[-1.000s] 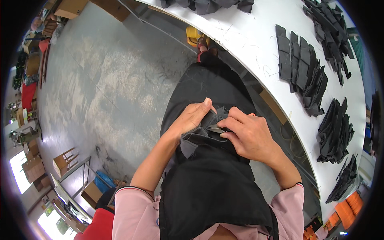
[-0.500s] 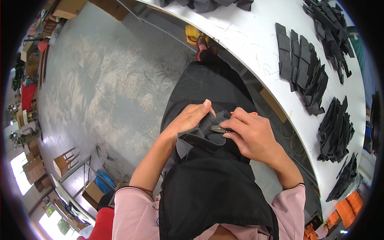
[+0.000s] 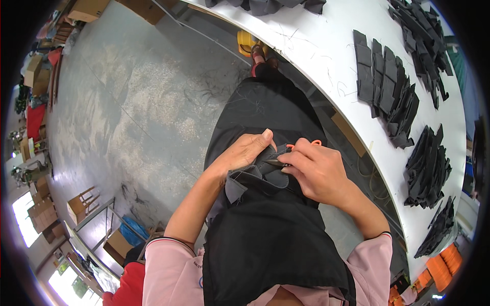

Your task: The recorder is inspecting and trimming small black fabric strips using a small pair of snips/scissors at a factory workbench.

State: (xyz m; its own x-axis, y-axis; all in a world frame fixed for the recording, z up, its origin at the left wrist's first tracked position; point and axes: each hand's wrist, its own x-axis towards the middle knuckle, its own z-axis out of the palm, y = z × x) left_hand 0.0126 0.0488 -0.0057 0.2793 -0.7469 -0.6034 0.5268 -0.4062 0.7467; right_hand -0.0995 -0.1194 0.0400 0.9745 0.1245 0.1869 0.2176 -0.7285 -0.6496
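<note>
My left hand grips a small dark grey fabric piece above my lap, its thumb pressed on top. The cloth is folded, with loose thread ends along its edges. My right hand is closed round a pair of scissors; only the pointed metal blades and parts of the orange handle show. The blade tips lie against the cloth, just right of my left thumb. A black apron covers my front and lap, with thread bits on it.
A white curved table runs along my right, carrying bundles of dark fabric strips and loose threads. A yellow object stands by my feet. Cardboard boxes and a red cloth lie at lower left.
My right hand has shifted slightly left, and more of the orange handle shows above it. The fabric has folded a little differently in my left hand.
</note>
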